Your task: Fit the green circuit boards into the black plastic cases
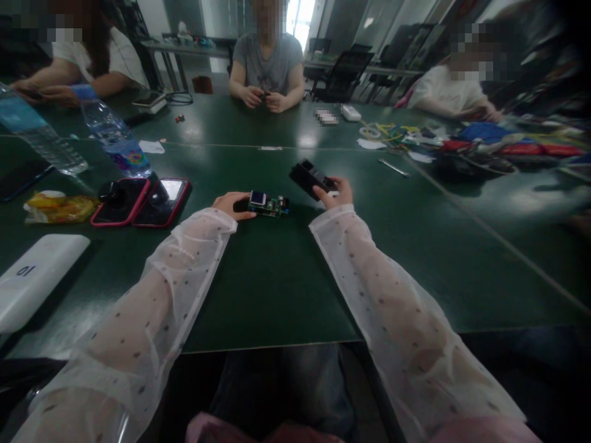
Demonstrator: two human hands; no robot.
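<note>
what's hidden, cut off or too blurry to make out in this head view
All in the head view:
- circuit board: any print is too small; the left hand covers its left end
- black case: the right hand hides its near right part
- white block: cut by the left edge
- small dark item held across the table: blurred, partly behind fingers

- White block (44, 280), left of the left fingers (244, 215) and nearer the camera: dark marks (25, 271) like "01" or "IO".
- Bottle label (128, 161), left and farther off: too blurry to read.
</note>
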